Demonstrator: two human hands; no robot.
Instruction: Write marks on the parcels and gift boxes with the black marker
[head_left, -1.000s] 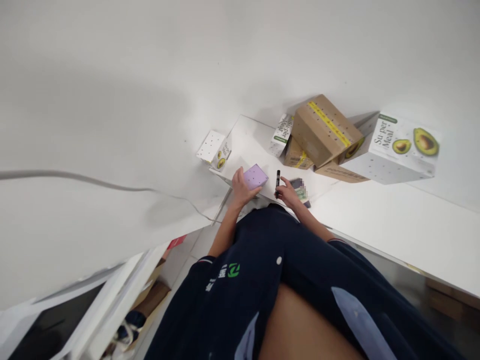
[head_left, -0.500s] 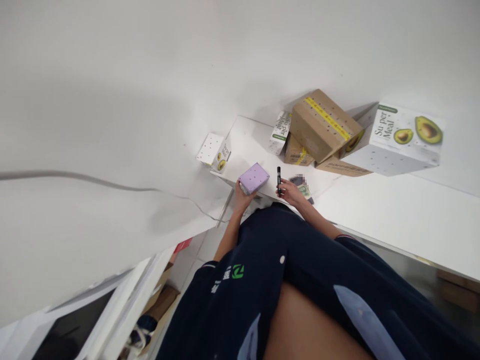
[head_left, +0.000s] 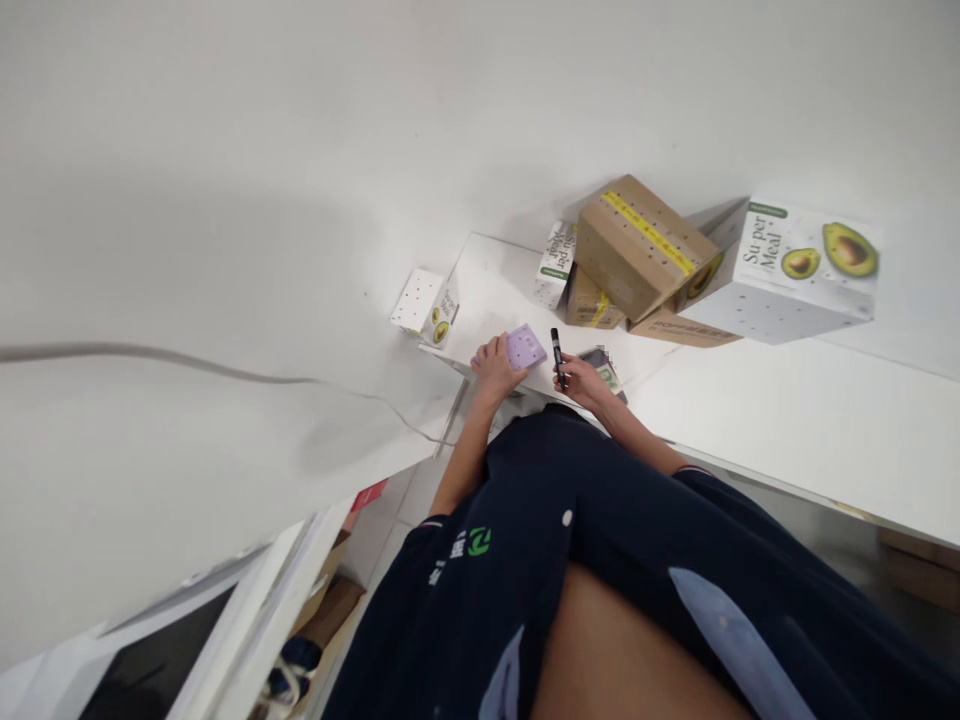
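My left hand (head_left: 495,369) grips a purple box (head_left: 527,347) with dark dots, its fingers over the top and near side and covering part of it. The box is at the front left of the white tabletop (head_left: 757,395). Just right of it, my right hand (head_left: 581,381) holds a black marker pen (head_left: 557,358) upright between its fingers. Beside and partly behind that hand lies a dark flat item with a green-and-white print (head_left: 611,378), partly hidden. Whether the marker is capped is too small to tell.
A white dotted box with avocado prints (head_left: 418,300) stands at the left corner by the wall. Farther back are a small white box (head_left: 555,265), a taped brown carton (head_left: 645,240), a smaller carton (head_left: 592,300) and a large avocado-print box (head_left: 810,270). A grey cable (head_left: 225,368) runs along the left wall.
My left hand has moved from under the purple box's left side to over its top, and the box shows a different face. My right hand keeps the marker, tilted slightly more.
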